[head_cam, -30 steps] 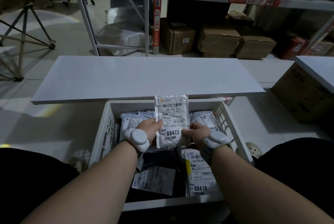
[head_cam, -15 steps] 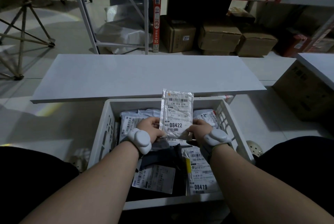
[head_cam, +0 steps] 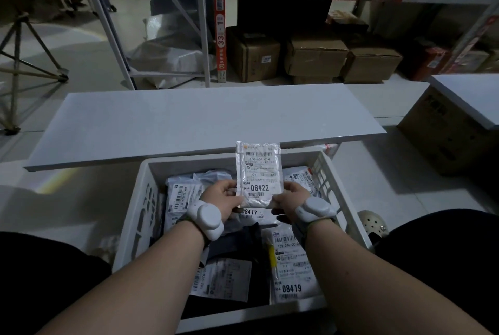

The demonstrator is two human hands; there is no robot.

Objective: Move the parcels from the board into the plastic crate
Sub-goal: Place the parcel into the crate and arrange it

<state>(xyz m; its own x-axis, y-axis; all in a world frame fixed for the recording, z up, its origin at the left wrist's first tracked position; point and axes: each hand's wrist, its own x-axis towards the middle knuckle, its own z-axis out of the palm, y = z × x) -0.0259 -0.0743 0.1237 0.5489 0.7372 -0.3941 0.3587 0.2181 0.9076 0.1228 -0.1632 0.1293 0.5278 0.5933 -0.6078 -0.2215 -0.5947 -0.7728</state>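
A small silver parcel (head_cam: 257,172) labelled 08422 stands upright over the white plastic crate (head_cam: 136,216). My left hand (head_cam: 222,197) grips its lower left edge and my right hand (head_cam: 290,198) grips its lower right edge. Both wrists wear white bands. Several labelled parcels lie in the crate, among them one marked 08419 (head_cam: 293,267) at the near right, one marked 08417 (head_cam: 253,213) under my hands and a dark parcel (head_cam: 226,278) at the near middle. The white board (head_cam: 189,121) lies just beyond the crate with nothing on it.
Metal shelving (head_cam: 205,26) with cardboard boxes (head_cam: 316,53) stands behind the board. A large box (head_cam: 442,134) under another white board sits at the right. A tripod (head_cam: 24,45) stands at the far left. My dark-clothed knees flank the crate.
The 08422 parcel has risen a little and shifted slightly right, still upright in both hands. A parcel marked 08417 now shows beneath it.
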